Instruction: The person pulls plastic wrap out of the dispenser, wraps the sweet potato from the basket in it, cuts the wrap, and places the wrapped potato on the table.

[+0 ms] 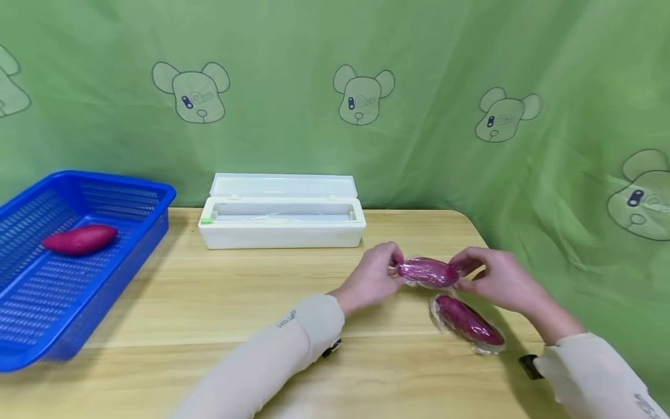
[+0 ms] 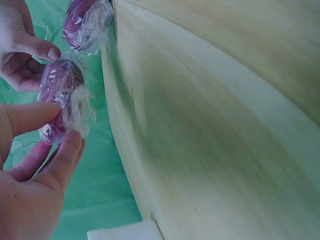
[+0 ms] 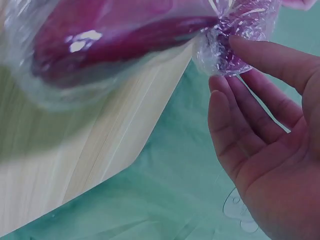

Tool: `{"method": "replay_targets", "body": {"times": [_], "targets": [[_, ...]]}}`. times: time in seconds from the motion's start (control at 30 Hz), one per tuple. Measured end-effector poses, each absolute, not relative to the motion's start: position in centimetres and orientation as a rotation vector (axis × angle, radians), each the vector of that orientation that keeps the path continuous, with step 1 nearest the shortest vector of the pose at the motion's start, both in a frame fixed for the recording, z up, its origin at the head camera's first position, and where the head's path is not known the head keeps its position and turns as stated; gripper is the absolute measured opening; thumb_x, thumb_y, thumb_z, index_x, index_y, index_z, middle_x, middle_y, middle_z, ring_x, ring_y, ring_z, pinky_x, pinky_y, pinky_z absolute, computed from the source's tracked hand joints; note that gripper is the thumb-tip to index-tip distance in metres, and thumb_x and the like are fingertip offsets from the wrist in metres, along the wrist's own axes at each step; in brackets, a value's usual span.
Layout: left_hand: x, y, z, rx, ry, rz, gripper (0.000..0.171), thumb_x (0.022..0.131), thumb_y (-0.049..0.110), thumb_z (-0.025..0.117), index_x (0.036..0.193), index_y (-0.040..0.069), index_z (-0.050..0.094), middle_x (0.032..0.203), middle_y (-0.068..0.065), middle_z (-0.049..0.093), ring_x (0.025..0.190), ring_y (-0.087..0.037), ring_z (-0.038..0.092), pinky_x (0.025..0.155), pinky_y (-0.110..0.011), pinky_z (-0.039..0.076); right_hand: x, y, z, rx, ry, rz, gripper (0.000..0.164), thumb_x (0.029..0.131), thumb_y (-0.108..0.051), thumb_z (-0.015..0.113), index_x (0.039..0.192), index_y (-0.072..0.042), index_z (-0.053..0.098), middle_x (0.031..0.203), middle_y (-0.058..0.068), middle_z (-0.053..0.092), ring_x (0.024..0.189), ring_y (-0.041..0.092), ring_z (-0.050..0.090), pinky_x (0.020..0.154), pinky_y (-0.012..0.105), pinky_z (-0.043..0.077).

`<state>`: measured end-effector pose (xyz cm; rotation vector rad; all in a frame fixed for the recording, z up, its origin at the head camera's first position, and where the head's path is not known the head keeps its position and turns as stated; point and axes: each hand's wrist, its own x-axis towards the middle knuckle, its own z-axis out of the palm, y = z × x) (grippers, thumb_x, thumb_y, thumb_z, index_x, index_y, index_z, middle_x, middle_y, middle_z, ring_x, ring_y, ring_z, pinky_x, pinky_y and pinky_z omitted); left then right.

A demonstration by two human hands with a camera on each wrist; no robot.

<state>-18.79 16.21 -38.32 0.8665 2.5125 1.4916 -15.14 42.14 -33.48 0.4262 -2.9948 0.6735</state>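
Both hands are on a sweet potato in cling film (image 1: 428, 272), held just above the table (image 1: 220, 302): left hand (image 1: 373, 277) pinches one end, right hand (image 1: 497, 278) the other. Looks like two of three wrapped: a finished one (image 1: 467, 323) lies beside it, and one bare potato (image 1: 79, 239) waits in the blue basket (image 1: 157, 195), far left of the wrap dispenser (image 1: 281, 224)

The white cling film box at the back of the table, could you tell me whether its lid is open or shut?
Open: the white box has its lid tipped back, showing the inside.
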Motion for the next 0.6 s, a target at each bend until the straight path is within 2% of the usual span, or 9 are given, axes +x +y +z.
{"method": "replay_targets", "body": {"times": [0.27, 0.43, 0.6], "targets": [[-19.0, 17.8, -39.1, 0.949, 2.625, 1.394, 0.025, 0.091, 0.001, 0.081, 0.112, 0.006, 0.069, 0.113, -0.007, 0.069, 0.102, -0.016, 0.065, 0.089, -0.015, 0.054, -14.9, 43.7, -34.3, 0.387, -3.032, 0.646, 0.03, 0.085, -0.005, 0.085, 0.114, -0.004, 0.077, 0.101, 0.008, 0.081, 0.091, 0.023, 0.076, 0.074, 0.022, 0.061], [-19.0, 18.5, -40.3, 0.879, 2.726, 1.296, 0.025, 0.089, 0.004, 0.083, 0.112, 0.011, 0.074, 0.108, -0.002, 0.072, 0.093, -0.008, 0.063, 0.085, -0.015, 0.054, -15.0, 44.1, -35.4, 0.404, -3.088, 0.597, 0.027, 0.089, -0.01, 0.083, 0.115, -0.005, 0.077, 0.101, 0.004, 0.081, 0.091, 0.021, 0.076, 0.076, 0.023, 0.06], [-19.0, 18.8, -40.8, 0.836, 2.7, 1.363, 0.028, 0.088, 0.001, 0.083, 0.114, 0.01, 0.075, 0.112, -0.002, 0.077, 0.091, -0.005, 0.064, 0.084, -0.013, 0.054, -15.3, 44.3, -36.1, 0.411, -3.09, 0.594, 0.026, 0.09, -0.009, 0.082, 0.115, -0.004, 0.077, 0.101, 0.005, 0.081, 0.09, 0.018, 0.075, 0.076, 0.022, 0.06]]}}
